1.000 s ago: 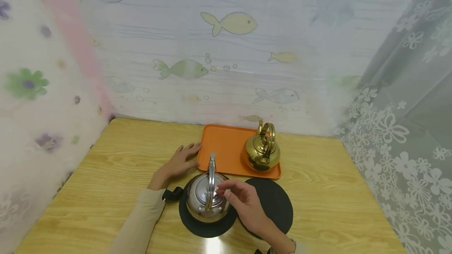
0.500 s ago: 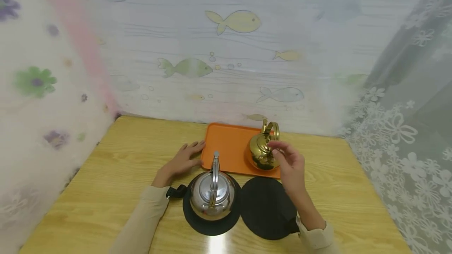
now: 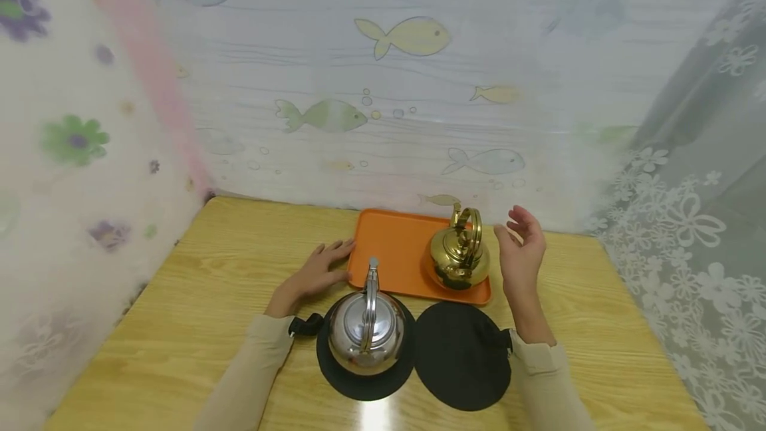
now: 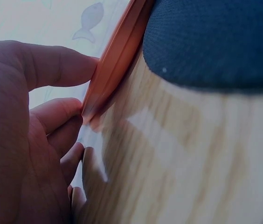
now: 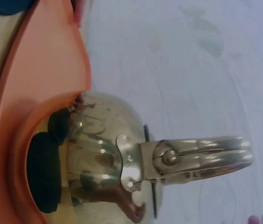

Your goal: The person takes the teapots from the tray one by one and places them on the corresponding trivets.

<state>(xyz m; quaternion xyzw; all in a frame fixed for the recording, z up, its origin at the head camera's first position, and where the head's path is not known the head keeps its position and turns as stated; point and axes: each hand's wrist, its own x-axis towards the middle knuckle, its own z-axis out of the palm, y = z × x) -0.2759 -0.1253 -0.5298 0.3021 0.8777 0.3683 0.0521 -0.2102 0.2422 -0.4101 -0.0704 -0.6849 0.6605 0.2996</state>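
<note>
An orange tray [image 3: 389, 251] lies on the wooden table, and my left hand [image 3: 317, 273] touches its left edge. In the left wrist view the thumb [image 4: 59, 67] and fingertips meet the tray rim [image 4: 117, 56], fingers mostly straight. A gold kettle [image 3: 457, 265] stands upright on the tray's right part, its handle raised. My right hand [image 3: 523, 251] hovers just right of that kettle, apart from it, fingers loosely bent and holding nothing. In the right wrist view the kettle's handle [image 5: 206, 158] shows close up. A silver kettle [image 3: 362, 338] stands upright on a round black mat [image 3: 332, 371].
A second round black mat [image 3: 457, 364] lies right of the first, in front of the tray. A fish-patterned cloth [image 3: 335, 151] hangs behind the table. Flowered cloth [image 3: 74, 142] hangs at the left, and a lacy curtain [image 3: 688, 231] at the right.
My right hand has moved from the silver kettle, across the gold kettle, to its right side. The left hand stays at the tray's edge. The view has shifted slightly.
</note>
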